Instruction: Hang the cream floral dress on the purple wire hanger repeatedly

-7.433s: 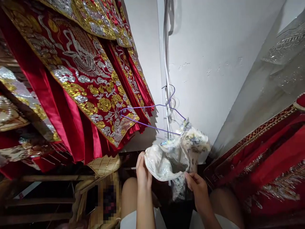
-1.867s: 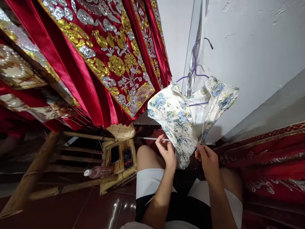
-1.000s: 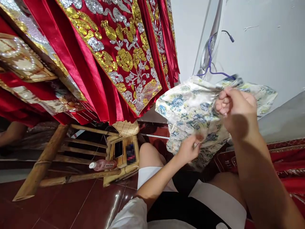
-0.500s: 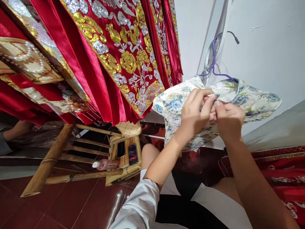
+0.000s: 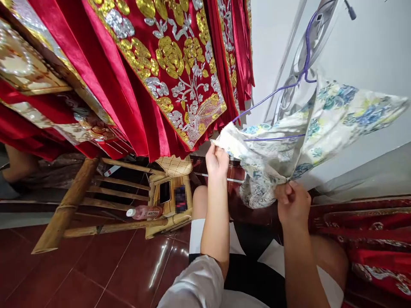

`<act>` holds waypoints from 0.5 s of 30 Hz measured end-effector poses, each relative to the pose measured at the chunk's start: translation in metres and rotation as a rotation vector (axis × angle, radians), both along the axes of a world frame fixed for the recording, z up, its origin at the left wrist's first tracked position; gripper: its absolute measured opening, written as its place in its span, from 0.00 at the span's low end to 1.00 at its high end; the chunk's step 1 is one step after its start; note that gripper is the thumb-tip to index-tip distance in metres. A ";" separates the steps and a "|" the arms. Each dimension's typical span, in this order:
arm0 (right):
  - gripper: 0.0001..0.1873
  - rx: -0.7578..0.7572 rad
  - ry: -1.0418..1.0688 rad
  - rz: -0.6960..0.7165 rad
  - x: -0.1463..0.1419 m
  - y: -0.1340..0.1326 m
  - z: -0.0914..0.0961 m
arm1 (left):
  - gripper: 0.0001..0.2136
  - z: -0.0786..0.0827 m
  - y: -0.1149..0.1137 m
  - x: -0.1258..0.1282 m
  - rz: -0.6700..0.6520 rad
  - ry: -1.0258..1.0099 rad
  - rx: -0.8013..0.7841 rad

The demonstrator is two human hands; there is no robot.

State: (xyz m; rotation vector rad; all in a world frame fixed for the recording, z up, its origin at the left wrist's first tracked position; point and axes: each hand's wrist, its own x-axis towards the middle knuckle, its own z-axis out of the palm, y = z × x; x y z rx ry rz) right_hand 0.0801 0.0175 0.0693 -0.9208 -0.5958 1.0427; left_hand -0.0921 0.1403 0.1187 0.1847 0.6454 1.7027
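Floral garment (image 5: 323, 139) is on the purple hanger (image 5: 306, 67), right shoulder draped over it, left wire uncovered nearly to its tip, lower bar showing across the opening. Left hand (image 5: 217, 159): grip closed, pinching the fabric corner just below the hanger's left end. Right hand (image 5: 293, 199): grip closed, pinching the bottom of the opening, below the hanger's lower bar; exact bit between fingertips too small to tell. Red embroidered cloth (image 5: 192, 85) hangs left of the hanger; bottle (image 5: 147, 212) lies well below and left of it. Handling, my read: light, soft, limp, not fragile, probably a bit slippery on thin wire. Best holds: shoulder edges near the hanger's ends, plus the opening's edge. Mid-panel would likely just bunch.
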 end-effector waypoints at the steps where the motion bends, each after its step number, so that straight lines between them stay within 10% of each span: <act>1: 0.19 -0.016 -0.001 0.012 -0.003 -0.004 -0.001 | 0.16 -0.010 -0.004 0.000 -0.003 -0.056 -0.042; 10: 0.22 -0.175 -0.241 0.224 0.023 -0.037 -0.022 | 0.08 -0.095 -0.055 0.031 -0.064 0.220 -0.173; 13: 0.25 -0.315 -0.386 0.471 0.044 -0.037 -0.025 | 0.11 -0.091 -0.077 0.048 -0.116 0.365 0.001; 15: 0.24 -0.332 -0.417 0.394 0.054 -0.033 -0.027 | 0.14 -0.075 -0.090 0.059 -0.169 0.422 0.133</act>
